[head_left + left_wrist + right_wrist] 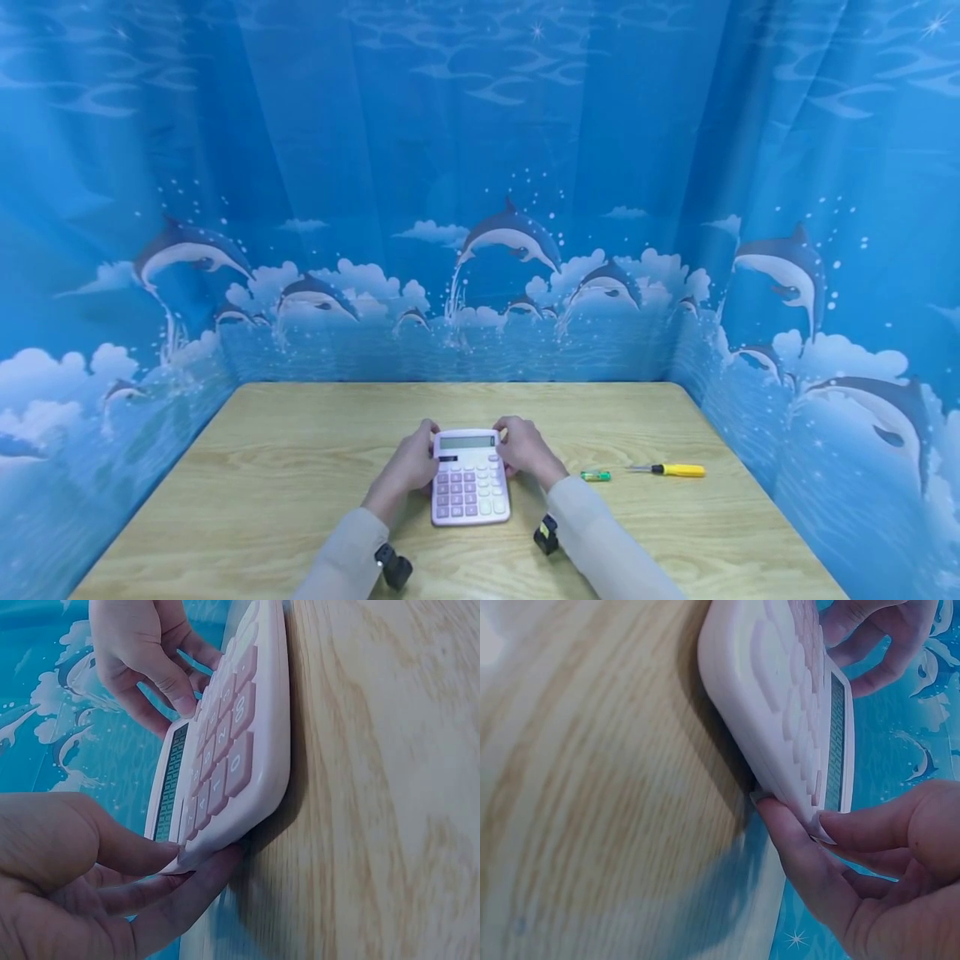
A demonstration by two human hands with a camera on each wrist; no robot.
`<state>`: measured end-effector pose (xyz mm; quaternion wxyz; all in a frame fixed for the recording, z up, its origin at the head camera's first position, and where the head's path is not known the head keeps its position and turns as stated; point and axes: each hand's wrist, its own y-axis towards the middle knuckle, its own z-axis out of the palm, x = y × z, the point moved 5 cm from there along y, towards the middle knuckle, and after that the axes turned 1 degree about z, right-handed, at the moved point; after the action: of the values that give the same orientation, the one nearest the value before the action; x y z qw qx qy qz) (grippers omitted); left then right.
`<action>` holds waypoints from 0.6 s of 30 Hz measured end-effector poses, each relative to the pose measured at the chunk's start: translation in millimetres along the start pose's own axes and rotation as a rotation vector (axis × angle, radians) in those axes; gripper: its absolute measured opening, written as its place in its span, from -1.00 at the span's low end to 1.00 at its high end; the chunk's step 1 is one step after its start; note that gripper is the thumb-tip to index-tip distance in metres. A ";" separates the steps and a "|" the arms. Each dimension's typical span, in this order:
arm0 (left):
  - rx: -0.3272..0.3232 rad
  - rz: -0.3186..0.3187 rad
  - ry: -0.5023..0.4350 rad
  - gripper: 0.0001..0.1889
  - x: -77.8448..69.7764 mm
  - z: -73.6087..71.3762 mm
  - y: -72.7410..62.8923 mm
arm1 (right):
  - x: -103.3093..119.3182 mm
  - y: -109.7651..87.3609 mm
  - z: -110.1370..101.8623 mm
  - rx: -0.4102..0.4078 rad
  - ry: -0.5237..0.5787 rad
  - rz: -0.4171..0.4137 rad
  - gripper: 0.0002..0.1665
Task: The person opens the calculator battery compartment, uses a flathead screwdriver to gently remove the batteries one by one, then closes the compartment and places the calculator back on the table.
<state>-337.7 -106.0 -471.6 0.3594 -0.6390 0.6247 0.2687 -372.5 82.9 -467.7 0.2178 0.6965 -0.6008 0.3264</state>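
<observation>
A pale pink calculator point(471, 479) with mauve and white keys lies face up between both hands, its display toward the far side of the table. My left hand point(415, 460) grips its left edge, thumb point(142, 853) on the top face and fingers beneath. On the opposite edge, my right hand point(524, 448) pinches it near the display, the thumb point(870, 825) above and a finger under the rim. In the wrist views, a shadow shows under the calculator point(262, 750); whether its near end touches the table I cannot tell.
To the right on the wood-grain table point(300, 450) lie a small green cylindrical item point(596, 476) and a screwdriver point(678, 471) with a yellow handle, its shaft pointing left. Blue dolphin-print curtains point(480, 167) enclose the table's back and sides.
</observation>
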 end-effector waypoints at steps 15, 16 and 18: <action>-0.002 -0.020 0.019 -0.36 3.8 0.5 -0.5 | 1.5 -2.2 0.6 0.000 -0.009 -0.019 -0.54; -0.001 -0.023 0.018 -0.35 4.3 0.7 -0.3 | 1.2 -2.2 0.8 0.000 -0.009 -0.018 -0.54; 0.000 -0.022 0.016 -0.35 4.9 0.9 0.1 | 0.8 -2.4 0.7 0.001 -0.009 -0.013 -0.55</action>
<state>-337.4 -108.3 -476.0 0.3573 -0.6479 0.6206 0.2595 -370.0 82.3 -467.4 0.2168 0.7021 -0.5970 0.3219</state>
